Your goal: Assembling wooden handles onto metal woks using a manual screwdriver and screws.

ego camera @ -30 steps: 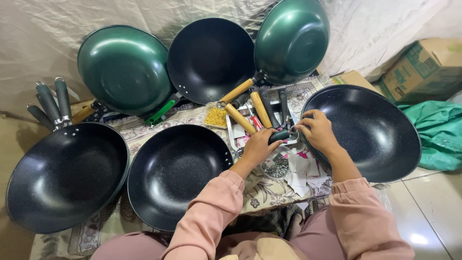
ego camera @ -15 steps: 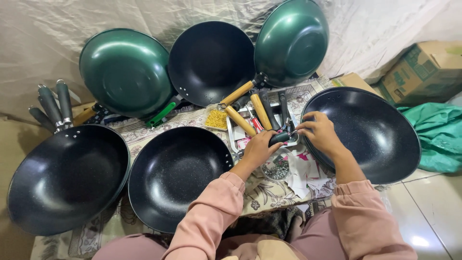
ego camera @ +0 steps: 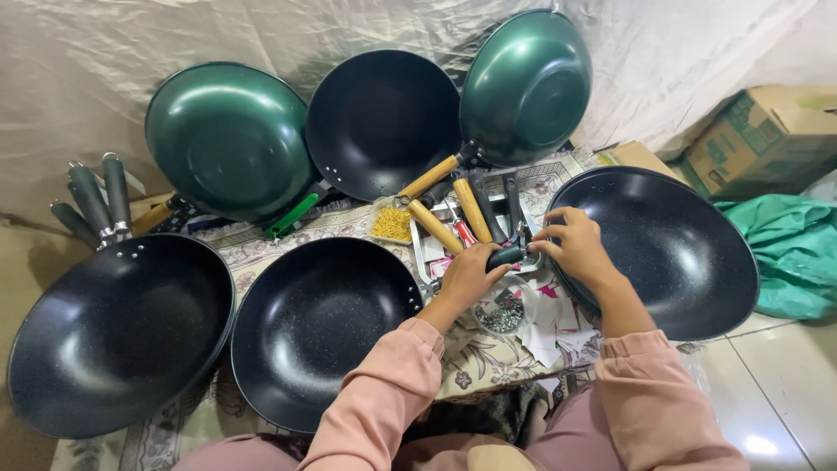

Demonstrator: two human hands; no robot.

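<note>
While the left hand (ego camera: 466, 277) stays clamped on a dark handle (ego camera: 506, 256) at frame centre, the right hand (ego camera: 571, 246) has edged in, fingers pinched at its end. Black woks (ego camera: 323, 327) lie around, unmoved.

Brown-and-green cardboard box (ego camera: 767, 139) far right, against draped sheet; smaller tan box (ego camera: 635, 155) beside it.

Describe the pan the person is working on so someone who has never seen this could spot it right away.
Start at the patterned mat covered in pans. The black wok lies at its far right, beside the green cloth. Unlike the other two black woks lying flat, it has the right hand at its rim and the left hand holding a dark handle beside it.
</note>
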